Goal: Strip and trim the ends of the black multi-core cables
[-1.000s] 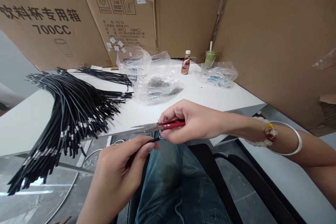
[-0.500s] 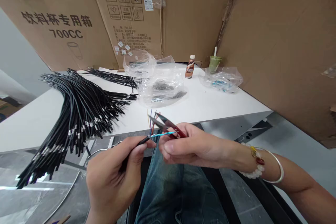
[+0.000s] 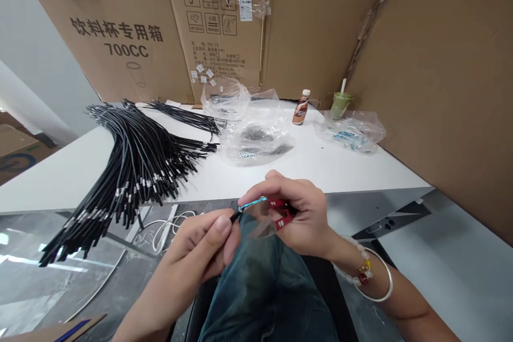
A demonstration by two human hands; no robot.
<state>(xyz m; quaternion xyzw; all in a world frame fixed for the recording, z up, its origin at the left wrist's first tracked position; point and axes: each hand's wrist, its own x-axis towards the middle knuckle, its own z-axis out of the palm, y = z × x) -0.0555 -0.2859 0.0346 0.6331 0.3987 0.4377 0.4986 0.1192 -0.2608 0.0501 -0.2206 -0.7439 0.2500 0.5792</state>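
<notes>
My left hand (image 3: 214,243) is closed on a black cable (image 3: 236,216), its stripped end pointing up and right. A bright blue twisted wire (image 3: 253,203) runs from that end toward my right hand (image 3: 302,211). Red-handled snips (image 3: 284,220) lie in my right hand, their metal blades blurred and pointing left and down, below the blue wire. The index finger of that hand stretches over the cable's end. Other coloured wires of the cable are hidden by the fingers.
A large pile of black cables (image 3: 138,155) covers the left of the white table (image 3: 312,168). Clear plastic bags (image 3: 256,133) lie mid-table. A brown bottle (image 3: 301,108), a green drink cup (image 3: 341,104) and a bag with blue pieces (image 3: 352,136) stand or lie right. Cardboard (image 3: 316,32) walls the back.
The snips have swung from pointing up-left among the wires to pointing down-left. My right index finger has moved over the cable's end. The view has shifted slightly left.
</notes>
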